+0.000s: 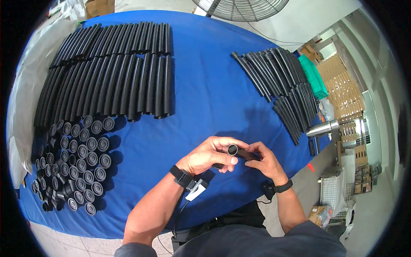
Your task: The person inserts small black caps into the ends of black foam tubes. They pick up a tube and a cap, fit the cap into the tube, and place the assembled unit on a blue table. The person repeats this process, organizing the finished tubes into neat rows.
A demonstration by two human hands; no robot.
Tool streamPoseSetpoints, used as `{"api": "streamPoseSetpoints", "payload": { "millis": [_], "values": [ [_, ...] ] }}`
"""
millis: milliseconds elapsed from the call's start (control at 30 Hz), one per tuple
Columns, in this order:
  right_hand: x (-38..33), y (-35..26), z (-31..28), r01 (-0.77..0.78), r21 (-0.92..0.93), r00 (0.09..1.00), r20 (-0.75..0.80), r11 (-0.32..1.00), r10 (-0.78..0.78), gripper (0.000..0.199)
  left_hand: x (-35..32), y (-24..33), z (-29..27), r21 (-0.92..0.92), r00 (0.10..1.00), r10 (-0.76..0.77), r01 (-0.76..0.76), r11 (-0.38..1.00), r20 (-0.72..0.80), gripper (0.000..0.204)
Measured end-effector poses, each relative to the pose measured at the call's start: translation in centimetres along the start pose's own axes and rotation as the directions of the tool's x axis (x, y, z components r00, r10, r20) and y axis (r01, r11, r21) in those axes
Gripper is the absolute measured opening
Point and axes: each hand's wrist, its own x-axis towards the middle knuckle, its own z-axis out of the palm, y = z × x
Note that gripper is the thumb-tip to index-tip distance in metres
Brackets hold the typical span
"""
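Note:
In front of me, over the near part of the blue table, both hands are closed on one short black tube (247, 155). Its hollow end faces up between the thumb and fingers of my left hand (209, 154). Under that thumb a small dark rounded part (218, 165) shows; whether it is separate from the tube I cannot tell. My right hand (266, 162) pinches the tube's other end with thumb and fingertips, which partly hide it. Black straps with small devices sit on both wrists.
Long black tubes (115, 81) lie in two rows at the far left. Nearer stand many round ribbed black caps (87, 158). More black tubes (278, 73) lie at the right, beside a green crate (313, 76) and a silver cylinder (323, 128). A fan (244, 8) stands behind the table.

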Motion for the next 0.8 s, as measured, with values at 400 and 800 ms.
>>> {"api": "streamPoseSetpoints", "payload": {
  "millis": [400,800],
  "values": [
    [0.3,0.7,-0.3,-0.028,-0.038,1.000,0.009,0.999,0.028,0.041,-0.1,0.0,-0.3,0.008,0.999,0.025,-0.025,1.000,0.026,0.045],
    [0.1,1.0,-0.6,-0.088,-0.046,0.995,0.047,0.995,0.090,0.045,-0.1,-0.2,-0.6,-0.007,0.999,0.032,-0.032,0.999,0.014,0.044]
  ]
}}
